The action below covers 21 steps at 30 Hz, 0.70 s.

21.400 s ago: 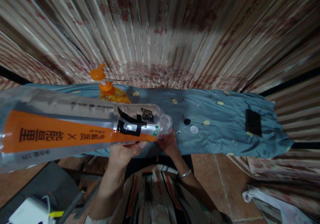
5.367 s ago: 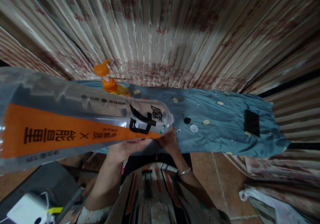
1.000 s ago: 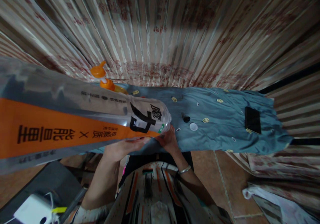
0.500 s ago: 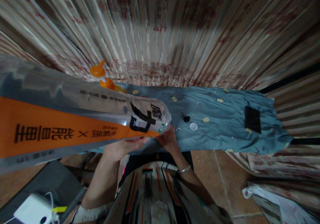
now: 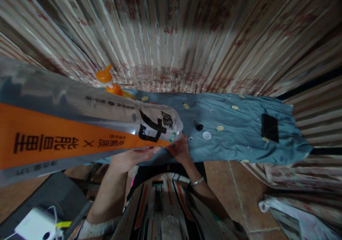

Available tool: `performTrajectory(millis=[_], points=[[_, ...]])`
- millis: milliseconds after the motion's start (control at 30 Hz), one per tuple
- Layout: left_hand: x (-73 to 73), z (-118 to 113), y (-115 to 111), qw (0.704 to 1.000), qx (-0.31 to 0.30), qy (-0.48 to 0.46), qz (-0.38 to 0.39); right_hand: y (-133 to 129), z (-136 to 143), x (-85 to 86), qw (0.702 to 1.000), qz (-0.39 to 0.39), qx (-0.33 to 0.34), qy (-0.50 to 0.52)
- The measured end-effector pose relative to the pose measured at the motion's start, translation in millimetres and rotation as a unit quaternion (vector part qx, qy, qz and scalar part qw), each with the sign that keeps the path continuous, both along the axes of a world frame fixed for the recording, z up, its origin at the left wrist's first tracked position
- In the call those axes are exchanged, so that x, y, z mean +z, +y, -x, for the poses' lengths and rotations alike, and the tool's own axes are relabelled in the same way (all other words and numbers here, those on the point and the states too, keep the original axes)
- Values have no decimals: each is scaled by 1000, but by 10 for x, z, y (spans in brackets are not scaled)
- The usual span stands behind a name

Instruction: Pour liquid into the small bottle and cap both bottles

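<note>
A large clear plastic bottle (image 5: 117, 117) with an orange label and dark printed characters fills the left and middle of the view, its near part close to the camera. It slants across from the left edge, and its narrower-looking far end lies over the cloth. Along its lower side my left hand (image 5: 130, 159) is closed against it, with the fingertips partly hidden behind it. My right hand (image 5: 181, 150) touches the bottle at that far end, its fingers bent and partly covered. Right of the bottle, a small black round thing (image 5: 199, 127) and a white round disc (image 5: 206, 135) lie on the cloth.
A blue-grey patterned cloth (image 5: 256, 108) covers the narrow table. An orange-topped pump bottle (image 5: 114, 89) stands behind the large bottle. A black flat device (image 5: 270, 127) lies to the right. Striped curtains (image 5: 171, 36) hang behind. A white box-like device (image 5: 37, 224) rests at lower left.
</note>
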<state>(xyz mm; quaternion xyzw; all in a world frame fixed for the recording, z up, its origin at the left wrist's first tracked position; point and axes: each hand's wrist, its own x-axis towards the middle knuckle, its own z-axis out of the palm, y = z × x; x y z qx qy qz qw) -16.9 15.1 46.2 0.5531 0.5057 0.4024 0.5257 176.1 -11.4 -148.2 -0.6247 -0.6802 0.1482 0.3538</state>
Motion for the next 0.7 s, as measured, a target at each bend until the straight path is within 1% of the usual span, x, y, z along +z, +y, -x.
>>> performTrajectory(millis=[167,367,533,633,700], points=[[3,7,-29,1000,15,-17,-21,2,-1,-6,1000,5,1,-5],[45,23,-18,999,32,20,-25,2,-7,-31,1000,-6,7,-8],[13,34,-17,999,19,29,-42,8,-18,-67,1000,-16,7,-13],[3,34,-9,997,16,57,-53,20,-29,-105,1000,-20,11,-17],[26,21,-6,995,15,83,-53,30,-33,-133,999,-29,9,-18]])
